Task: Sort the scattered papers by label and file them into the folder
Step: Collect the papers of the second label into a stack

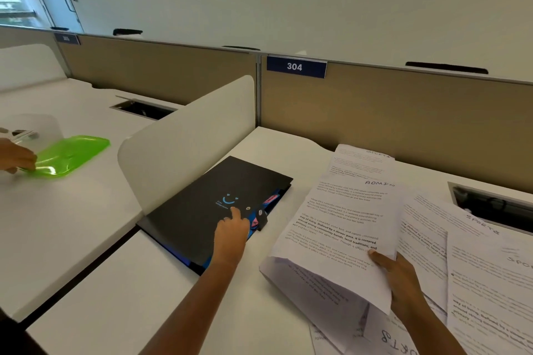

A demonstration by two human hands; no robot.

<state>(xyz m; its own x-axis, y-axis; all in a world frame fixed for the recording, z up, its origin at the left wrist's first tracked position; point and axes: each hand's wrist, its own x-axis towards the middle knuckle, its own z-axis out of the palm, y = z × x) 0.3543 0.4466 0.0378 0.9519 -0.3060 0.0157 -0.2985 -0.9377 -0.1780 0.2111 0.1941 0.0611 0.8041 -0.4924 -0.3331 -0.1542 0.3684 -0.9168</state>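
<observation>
At 9 o'clock another person's hand (16, 157) touches a green tray (72, 154). Our left hand (232, 229) presses the closed black folder (213, 207), center; our right hand (399, 274) grips papers (343, 228) headed ADMIN at 3 o'clock.

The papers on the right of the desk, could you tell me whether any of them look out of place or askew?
Yes. The loose papers lie fanned and overlapping at different angles, and one sheet at the near edge is turned upside down. The stack headed ADMIN, held in the right hand, droops and bends.
</observation>
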